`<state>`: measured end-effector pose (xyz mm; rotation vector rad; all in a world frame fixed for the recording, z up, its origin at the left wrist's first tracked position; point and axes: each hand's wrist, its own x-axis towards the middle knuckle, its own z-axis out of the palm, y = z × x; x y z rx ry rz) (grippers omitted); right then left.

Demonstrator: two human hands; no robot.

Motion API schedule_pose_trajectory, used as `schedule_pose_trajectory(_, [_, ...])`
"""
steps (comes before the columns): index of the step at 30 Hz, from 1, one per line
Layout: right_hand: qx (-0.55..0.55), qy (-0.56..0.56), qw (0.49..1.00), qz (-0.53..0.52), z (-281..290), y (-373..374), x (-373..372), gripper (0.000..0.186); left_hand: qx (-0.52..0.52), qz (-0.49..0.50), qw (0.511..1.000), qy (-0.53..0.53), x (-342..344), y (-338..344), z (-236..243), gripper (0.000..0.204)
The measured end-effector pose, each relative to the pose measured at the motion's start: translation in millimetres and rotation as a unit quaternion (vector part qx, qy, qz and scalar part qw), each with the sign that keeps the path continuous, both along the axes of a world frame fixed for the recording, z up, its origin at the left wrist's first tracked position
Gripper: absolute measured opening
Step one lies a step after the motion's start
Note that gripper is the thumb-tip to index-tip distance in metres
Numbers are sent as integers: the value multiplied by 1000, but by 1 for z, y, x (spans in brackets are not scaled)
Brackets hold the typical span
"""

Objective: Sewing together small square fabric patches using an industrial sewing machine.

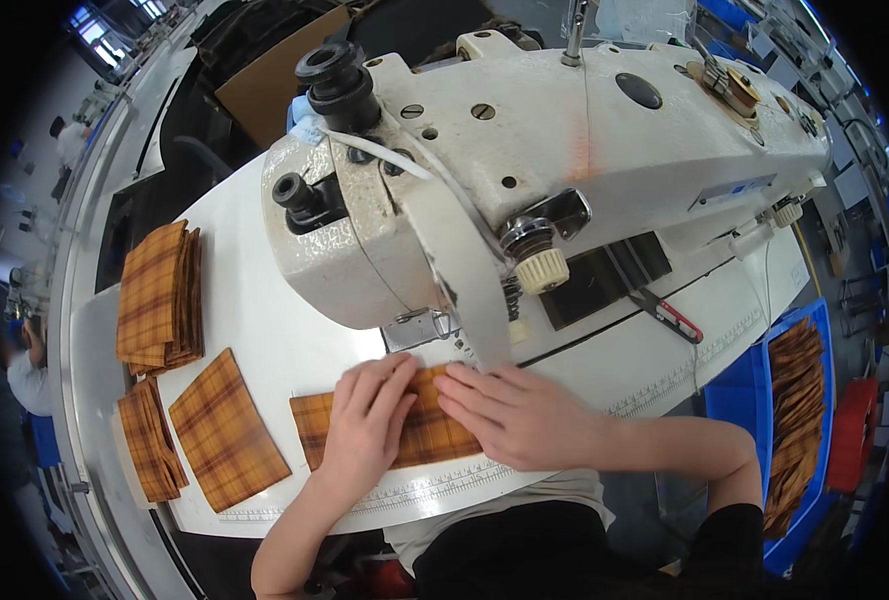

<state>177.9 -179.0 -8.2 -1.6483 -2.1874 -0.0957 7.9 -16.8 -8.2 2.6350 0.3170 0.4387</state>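
Observation:
A rectangular piece of orange-brown plaid fabric (432,425) lies flat on the white table in front of a sewing machine's needle area (434,326). My left hand (366,415) rests on its left half, fingers stretched toward the needle and thumb apart. On the right half lies my right hand (509,412), its fingers extended flat and pointing left. Both hands touch the cloth's far edge, with a small gap between their fingertips. A wide white strip (464,265) hangs from the machine head down to the fabric. It partly hides the stitching spot.
Loose plaid panel (229,430) lies left, beside a small stack (151,440) and a taller stack (159,295). Red-handled thread snips (669,316) lie right of the machine (524,110). A blue bin (739,390) of plaid pieces stands right. A ruler strip (414,492) follows the table's near edge.

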Motion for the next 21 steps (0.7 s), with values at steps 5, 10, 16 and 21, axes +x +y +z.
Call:
schedule_pose_trajectory(5, [53,-21,998,23,-18,9,5,39,-6,14,1000,-19,14,6,-1,48])
schedule_pose_trajectory(10, [46,59,996,42,-16,6,10,38,-30,-21,999,-16,11,8,-10,48])
schedule_pose_trajectory(16, [63,-33,997,17,-25,13,14,49,-66,-40,996,41,3,10,-16,56])
schedule_pose_trajectory(21, [32,-9,999,-5,-18,10,12,52,-91,-56,993,41,8,12,-12,60])
